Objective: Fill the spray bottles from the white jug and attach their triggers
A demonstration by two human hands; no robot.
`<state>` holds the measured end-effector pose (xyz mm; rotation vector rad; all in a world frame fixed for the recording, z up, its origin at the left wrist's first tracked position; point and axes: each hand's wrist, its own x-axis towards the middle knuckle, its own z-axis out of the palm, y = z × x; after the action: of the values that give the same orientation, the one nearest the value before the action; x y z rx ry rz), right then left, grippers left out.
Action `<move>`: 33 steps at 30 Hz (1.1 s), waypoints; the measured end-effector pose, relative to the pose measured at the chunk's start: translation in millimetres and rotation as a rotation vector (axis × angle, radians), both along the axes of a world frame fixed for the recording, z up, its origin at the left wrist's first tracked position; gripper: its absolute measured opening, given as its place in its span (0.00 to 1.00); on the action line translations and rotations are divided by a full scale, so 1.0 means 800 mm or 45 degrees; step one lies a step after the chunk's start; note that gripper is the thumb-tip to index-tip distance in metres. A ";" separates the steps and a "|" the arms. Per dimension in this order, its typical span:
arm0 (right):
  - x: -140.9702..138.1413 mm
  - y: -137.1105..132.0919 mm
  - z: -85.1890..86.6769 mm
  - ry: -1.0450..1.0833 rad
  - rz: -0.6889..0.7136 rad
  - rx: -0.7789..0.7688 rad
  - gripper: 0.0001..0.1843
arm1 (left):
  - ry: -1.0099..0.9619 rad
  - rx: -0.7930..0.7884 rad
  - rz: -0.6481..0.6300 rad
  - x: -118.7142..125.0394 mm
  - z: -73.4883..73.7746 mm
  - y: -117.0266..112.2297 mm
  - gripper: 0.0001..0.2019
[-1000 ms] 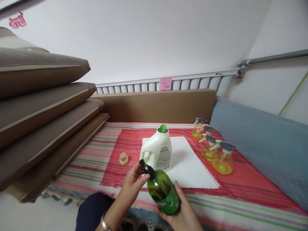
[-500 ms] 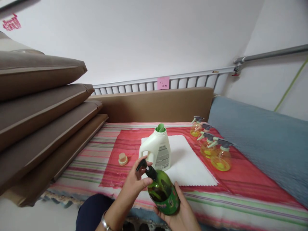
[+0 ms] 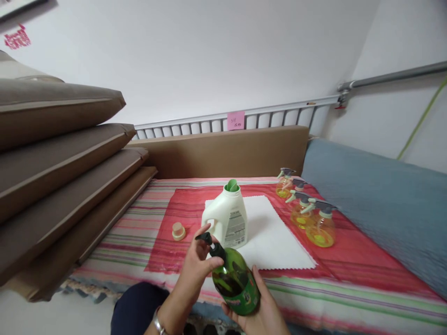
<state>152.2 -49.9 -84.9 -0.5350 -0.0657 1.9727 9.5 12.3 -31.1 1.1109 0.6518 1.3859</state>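
A green pump bottle (image 3: 235,281) with a black pump top is tilted between my two hands, in front of a pale detergent jug. My left hand (image 3: 197,260) is closed around the black collar below the pump nozzle. My right hand (image 3: 261,309) wraps the bottle's labelled lower part from below. Behind it, the detergent jug (image 3: 225,214) stands upright on a white cloth, uncapped, with a green spout in its mouth. Its cream cap (image 3: 178,231) lies on the red cloth to the left.
Several spray bottles (image 3: 320,230) holding yellow liquid stand on the right of the red cloth (image 3: 164,251). The white cloth (image 3: 279,246) has a scalloped edge. Brown cushions (image 3: 66,163) are stacked at the left. A blue-grey padded bolster (image 3: 377,200) borders the right side.
The pump bottle has shifted slightly left with both hands still on it. The jug, cap and spray bottles stay in place.
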 end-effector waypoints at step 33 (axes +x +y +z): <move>-0.008 0.001 -0.012 0.111 0.151 -0.071 0.28 | -0.064 -0.099 -0.197 -0.012 0.000 -0.002 0.32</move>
<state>146.1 -48.7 -94.3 -0.4899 0.0123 2.1162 -0.3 10.7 -31.0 1.0393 0.5673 1.2420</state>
